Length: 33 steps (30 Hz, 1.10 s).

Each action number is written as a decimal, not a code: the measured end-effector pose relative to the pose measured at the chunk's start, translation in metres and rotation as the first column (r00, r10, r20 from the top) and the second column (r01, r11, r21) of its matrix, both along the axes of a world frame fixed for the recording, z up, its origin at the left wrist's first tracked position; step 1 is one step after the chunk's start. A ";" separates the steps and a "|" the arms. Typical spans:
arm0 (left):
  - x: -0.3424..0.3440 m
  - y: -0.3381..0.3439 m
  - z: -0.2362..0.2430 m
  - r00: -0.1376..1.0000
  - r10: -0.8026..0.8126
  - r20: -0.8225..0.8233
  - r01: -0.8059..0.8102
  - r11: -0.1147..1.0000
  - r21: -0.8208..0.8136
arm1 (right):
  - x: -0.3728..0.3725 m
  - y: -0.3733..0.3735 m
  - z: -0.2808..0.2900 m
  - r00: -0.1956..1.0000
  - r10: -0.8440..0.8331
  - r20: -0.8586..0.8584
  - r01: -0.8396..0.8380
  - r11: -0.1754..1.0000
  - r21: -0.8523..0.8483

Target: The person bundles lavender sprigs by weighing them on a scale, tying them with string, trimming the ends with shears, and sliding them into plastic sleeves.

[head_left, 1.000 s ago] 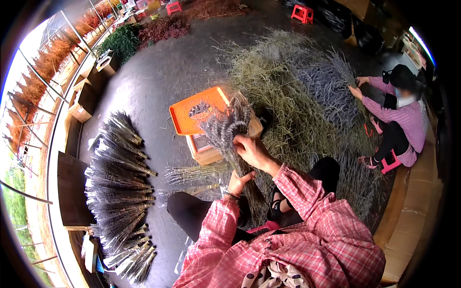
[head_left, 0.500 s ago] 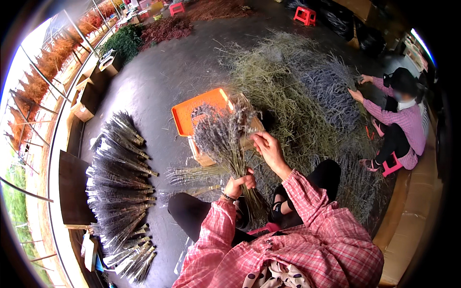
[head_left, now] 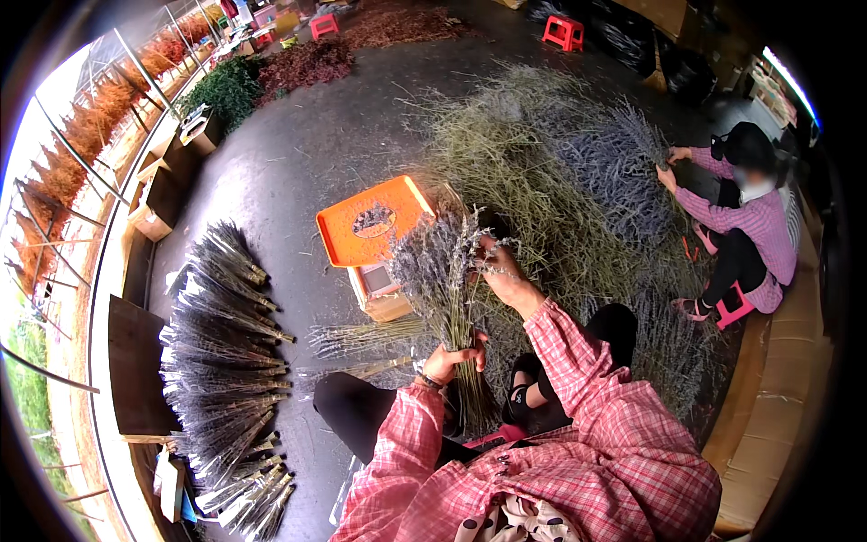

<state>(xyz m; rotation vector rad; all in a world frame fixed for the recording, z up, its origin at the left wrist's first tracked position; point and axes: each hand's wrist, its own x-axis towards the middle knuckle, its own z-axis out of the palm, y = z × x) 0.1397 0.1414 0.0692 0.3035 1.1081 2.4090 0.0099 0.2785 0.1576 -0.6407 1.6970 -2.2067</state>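
My left hand (head_left: 456, 359) is wrapped round the stems of a bunch of dried lavender (head_left: 438, 271), held upright with its flower heads at the top. Beside those heads, on the right of the bunch, my right hand (head_left: 508, 278) has its fingers bent in against a few lavender sprigs; the fingertips are partly hidden by the flowers. Loose stems hang below my left fist. Behind the bunch an orange tray (head_left: 339, 212) rests tilted on a box (head_left: 384, 307), with loose flower bits lying in it.
Finished-looking lavender bundles (head_left: 230, 361) lie in a column on the floor at left. A big heap of lavender and stalks (head_left: 515, 154) spreads ahead and right. A co-worker (head_left: 745, 217) sits at its right side. Red stools (head_left: 564, 33) and cardboard boxes (head_left: 153, 217) stand farther off.
The bunch has turned more upright and shifted slightly right and down. My right hand has moved in close to the flower heads, its fingers now partly behind them. The tray shows more fully.
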 end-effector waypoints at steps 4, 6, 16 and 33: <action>0.000 0.001 0.006 0.999 0.047 0.002 -0.047 0.999 0.004 | 0.011 -0.006 -0.002 0.978 -0.009 0.208 0.045 0.985 -0.170; -0.002 0.002 0.007 0.999 0.040 0.000 -0.040 0.999 0.016 | 0.007 -0.004 -0.015 0.981 -0.009 0.191 0.027 0.996 -0.089; -0.006 0.003 -0.004 0.971 0.187 0.148 -0.196 0.980 0.047 | 0.022 0.001 0.000 0.948 0.237 0.215 -0.157 0.930 -0.332; -0.003 0.021 0.001 0.974 0.201 0.108 -0.168 0.952 -0.258 | 0.034 -0.028 -0.038 0.870 -0.263 -0.417 0.468 0.708 0.529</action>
